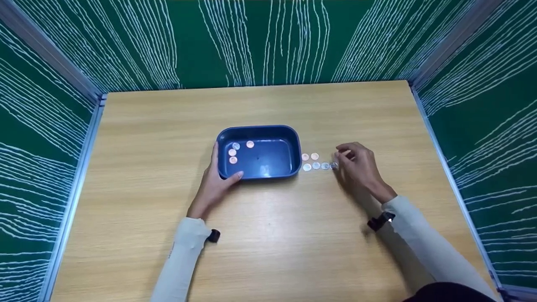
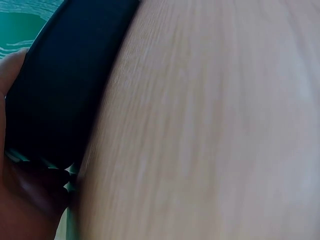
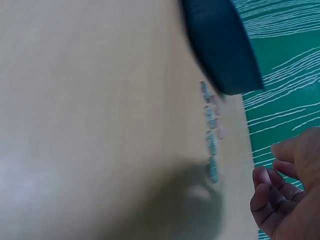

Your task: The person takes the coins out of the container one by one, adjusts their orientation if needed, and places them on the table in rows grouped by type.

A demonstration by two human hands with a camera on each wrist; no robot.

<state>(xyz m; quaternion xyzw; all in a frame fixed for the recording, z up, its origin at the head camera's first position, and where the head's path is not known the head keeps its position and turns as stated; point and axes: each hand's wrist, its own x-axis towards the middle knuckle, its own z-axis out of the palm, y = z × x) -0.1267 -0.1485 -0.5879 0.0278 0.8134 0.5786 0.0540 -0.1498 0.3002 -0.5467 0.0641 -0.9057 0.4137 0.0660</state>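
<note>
A dark blue rectangular tub [image 1: 272, 174] stands on the table, with several copper and silver coins inside at its left. My left hand [image 1: 214, 180] grips the tub's left end, its thumb over the near rim; the left wrist view shows the tub's dark side close up. Right of the tub lie two rows: two copper coins [image 1: 314, 156] behind, several silver coins [image 1: 316, 166] in front. My right hand [image 1: 358, 163] hovers at the right end of the silver row, fingers bent and thumb near the index fingertip. Whether a coin is between those fingertips is unclear.
The wooden table [image 1: 268, 235] carries the tub and coins. Green panels [image 1: 293, 42] with white wavy lines enclose the back and both sides. Metal frame bars [image 1: 453, 180] run along the table's side edges.
</note>
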